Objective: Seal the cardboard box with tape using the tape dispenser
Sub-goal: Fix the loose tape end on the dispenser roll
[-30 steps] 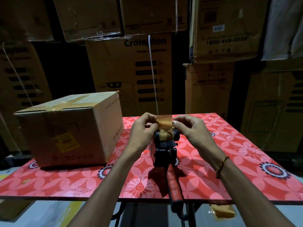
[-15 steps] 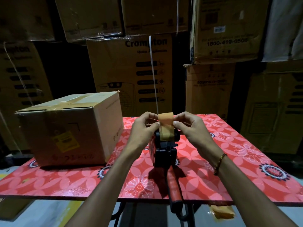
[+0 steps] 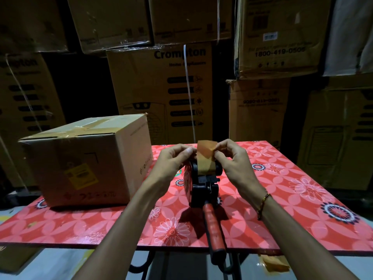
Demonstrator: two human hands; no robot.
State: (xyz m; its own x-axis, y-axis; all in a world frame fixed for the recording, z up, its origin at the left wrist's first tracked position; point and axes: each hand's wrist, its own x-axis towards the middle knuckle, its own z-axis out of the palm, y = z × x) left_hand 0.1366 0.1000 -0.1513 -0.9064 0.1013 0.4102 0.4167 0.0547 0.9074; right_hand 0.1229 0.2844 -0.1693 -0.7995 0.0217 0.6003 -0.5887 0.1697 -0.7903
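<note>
both hands (image 3: 175,160) (image 3: 232,160) pinch the glossy brown tape strip (image 3: 205,156) above the dispenser (image 3: 203,190).

We see a red table (image 3: 282,199) patterned with pink petals and white flowers; at ten o'clock sits a tan cardboard box (image 3: 88,164) with a yellow label (image 3: 81,177). The tape dispenser (image 3: 203,190) is black, red-handled, its tape (image 3: 205,156) amber-brown.
</note>
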